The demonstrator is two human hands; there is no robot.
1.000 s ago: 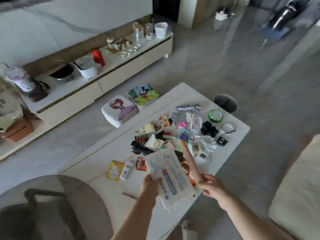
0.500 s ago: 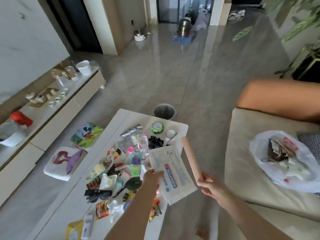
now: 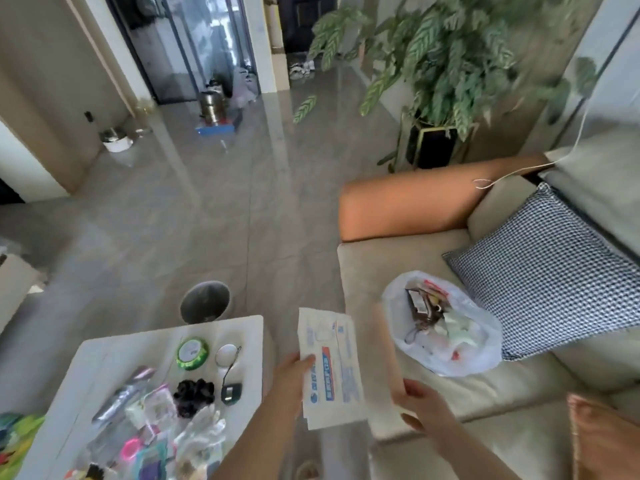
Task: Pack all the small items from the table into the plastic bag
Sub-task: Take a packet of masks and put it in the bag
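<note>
My left hand [image 3: 292,374] grips a flat white packet [image 3: 330,367] with blue and red print, held upright between the table and the sofa. My right hand [image 3: 417,403] holds the lower end of a long pinkish stick-like item [image 3: 386,344], motion-blurred. The translucent white plastic bag [image 3: 481,355] lies open on the sofa seat to the right, with several small items inside. The white table [image 3: 246,341] at lower left carries several small items, among them a green tape roll [image 3: 193,353], a black scrunchie [image 3: 194,396] and a round mirror [image 3: 227,355].
A beige sofa [image 3: 367,271] with an orange armrest [image 3: 408,202] and a checked cushion [image 3: 540,271] fills the right. A round dark bin [image 3: 205,301] stands on the floor beyond the table. A potted plant [image 3: 436,74] stands behind the sofa.
The view swung right from the table toward the sofa. Both hands carried the packet and the stick rightward, closer to the bag on the seat.
</note>
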